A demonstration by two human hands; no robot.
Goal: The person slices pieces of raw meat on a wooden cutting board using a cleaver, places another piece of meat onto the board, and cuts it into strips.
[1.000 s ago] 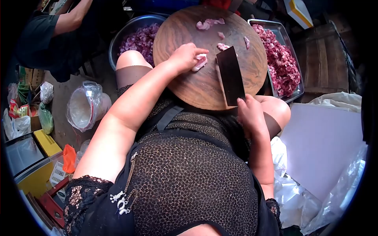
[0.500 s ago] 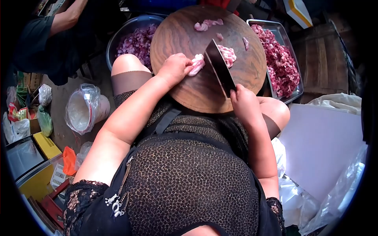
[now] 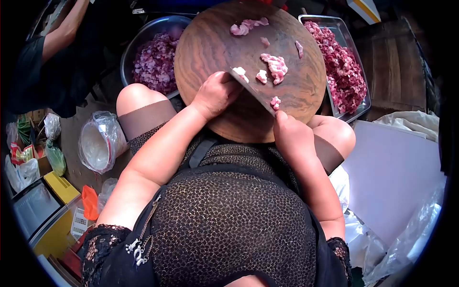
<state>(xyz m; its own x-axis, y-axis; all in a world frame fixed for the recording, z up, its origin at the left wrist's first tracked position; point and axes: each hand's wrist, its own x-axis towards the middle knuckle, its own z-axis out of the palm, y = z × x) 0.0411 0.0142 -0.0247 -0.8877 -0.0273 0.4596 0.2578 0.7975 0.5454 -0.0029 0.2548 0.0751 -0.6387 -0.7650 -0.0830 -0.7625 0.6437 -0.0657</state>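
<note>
A round wooden chopping block (image 3: 205,43) stands between my knees. My right hand (image 3: 292,136) is closed round the handle end of a cleaver (image 3: 254,92), whose dark blade slants up and left over the block. Beside the blade's far end, my left hand (image 3: 217,93) is closed with curled fingers at a piece of pale meat (image 3: 240,73), partly hidden by hand and blade. Right of the blade lie a heap of cut meat (image 3: 276,68) and small bits (image 3: 275,102). Farther up the block is a longer strip (image 3: 248,26).
A metal bowl of chopped meat (image 3: 155,62) is at the block's left, a metal tray of darker chopped meat (image 3: 339,69) at its right. A bagged bucket (image 3: 98,142) stands at left. Another person's arm (image 3: 64,33) shows at upper left. A pale board (image 3: 394,172) lies at right.
The cleaver has swung left and tilted, so its blade now meets the pale meat by my left hand. My left hand has curled inward, and more cut bits lie to the blade's right.
</note>
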